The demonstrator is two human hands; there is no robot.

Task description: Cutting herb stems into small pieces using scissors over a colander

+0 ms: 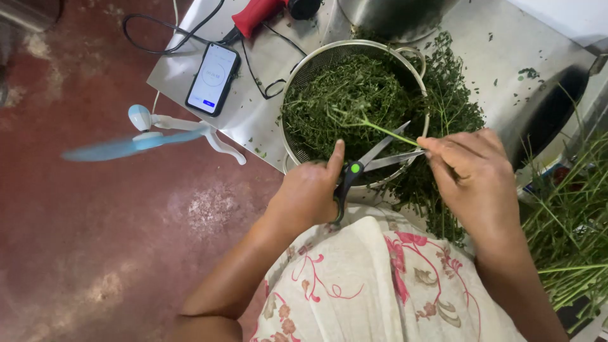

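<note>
My left hand (310,190) grips black-handled scissors (373,158) with their blades apart, pointing right over the rim of a metal colander (296,69). My right hand (475,174) pinches a thin green herb stem (373,125) whose leafy end hangs over the colander. The stem lies between the scissor blades. The colander is filled with cut green herb sprigs (345,95). More leafy herbs (443,107) are heaped on the steel table to its right.
A smartphone (213,77) with a lit screen lies on the steel table (183,69) at left, near black cables and a red-handled tool (256,14). A small spinning blue fan (142,136) clips to the table edge. Bare green stems (570,228) pile at right. Red floor lies at left.
</note>
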